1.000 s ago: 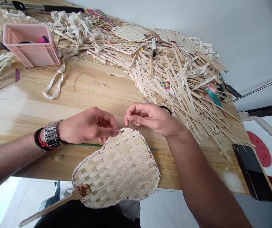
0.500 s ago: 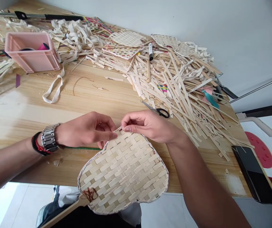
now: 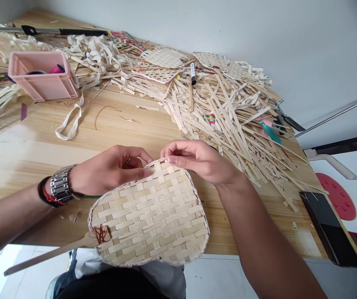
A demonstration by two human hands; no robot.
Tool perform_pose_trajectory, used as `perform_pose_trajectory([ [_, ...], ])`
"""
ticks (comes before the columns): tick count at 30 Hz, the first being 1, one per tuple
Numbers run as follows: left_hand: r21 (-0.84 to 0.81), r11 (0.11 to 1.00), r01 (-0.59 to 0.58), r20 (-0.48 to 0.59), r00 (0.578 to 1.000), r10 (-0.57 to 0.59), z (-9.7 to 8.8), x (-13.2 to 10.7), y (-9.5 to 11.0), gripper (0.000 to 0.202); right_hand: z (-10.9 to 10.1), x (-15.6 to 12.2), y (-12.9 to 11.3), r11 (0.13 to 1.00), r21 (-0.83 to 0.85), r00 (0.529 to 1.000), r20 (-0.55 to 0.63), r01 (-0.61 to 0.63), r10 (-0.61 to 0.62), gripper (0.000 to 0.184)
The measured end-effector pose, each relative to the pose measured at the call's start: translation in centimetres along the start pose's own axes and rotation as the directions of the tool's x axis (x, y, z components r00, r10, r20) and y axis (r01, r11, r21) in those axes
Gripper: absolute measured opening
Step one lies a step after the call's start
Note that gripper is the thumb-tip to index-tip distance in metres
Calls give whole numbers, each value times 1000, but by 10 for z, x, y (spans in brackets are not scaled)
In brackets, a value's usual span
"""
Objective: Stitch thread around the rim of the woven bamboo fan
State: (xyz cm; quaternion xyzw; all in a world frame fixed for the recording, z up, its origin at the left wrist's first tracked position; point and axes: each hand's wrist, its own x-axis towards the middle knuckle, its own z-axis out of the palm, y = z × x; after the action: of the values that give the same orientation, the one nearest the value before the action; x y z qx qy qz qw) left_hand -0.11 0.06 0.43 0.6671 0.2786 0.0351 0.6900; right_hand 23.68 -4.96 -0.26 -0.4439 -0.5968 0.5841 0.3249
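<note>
Wooden surface (image 3: 112,101), bearing along its far side a heap of pale strips (image 3: 228,120). Partly over the near edge of the surface, a broad woven fan (image 3: 153,216), handle (image 3: 45,255) toward lower left. Farther back, at left, a pink box (image 3: 45,88). At the fan's upper edge, left hand (image 3: 108,168), fingers gripping it, thumb on the visible face; just beside, right hand (image 3: 201,161), fingers pinched closed on the same edge. At far right, black phone (image 3: 328,226). Against the heap, capped marker (image 3: 193,74). At the handle joint, reddish-brown binding (image 3: 101,234).
</note>
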Motion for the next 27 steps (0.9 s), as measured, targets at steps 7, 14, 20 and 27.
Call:
perform_pose_trajectory([
  [7, -79, 993, -89, -1, 996, 89, 6, -4, 6, 18, 3, 6, 8, 997, 74, 999, -48, 18, -14, 15],
  [14, -50, 984, -172, -46, 984, 170, 8, -4, 6, 15, 6, 6, 10, 992, 124, 999, 37, 3, -8, 18],
  [20, -9, 982, -190, -88, 978, 188, 10, -4, 2, 17, 9, 8, 11, 994, 112, 999, 46, 21, -27, 17],
  [27, -7, 980, -198, -90, 976, 197, 11, -4, 2, 18, 13, 10, 13, 993, 113, 999, 26, 34, -38, 16],
])
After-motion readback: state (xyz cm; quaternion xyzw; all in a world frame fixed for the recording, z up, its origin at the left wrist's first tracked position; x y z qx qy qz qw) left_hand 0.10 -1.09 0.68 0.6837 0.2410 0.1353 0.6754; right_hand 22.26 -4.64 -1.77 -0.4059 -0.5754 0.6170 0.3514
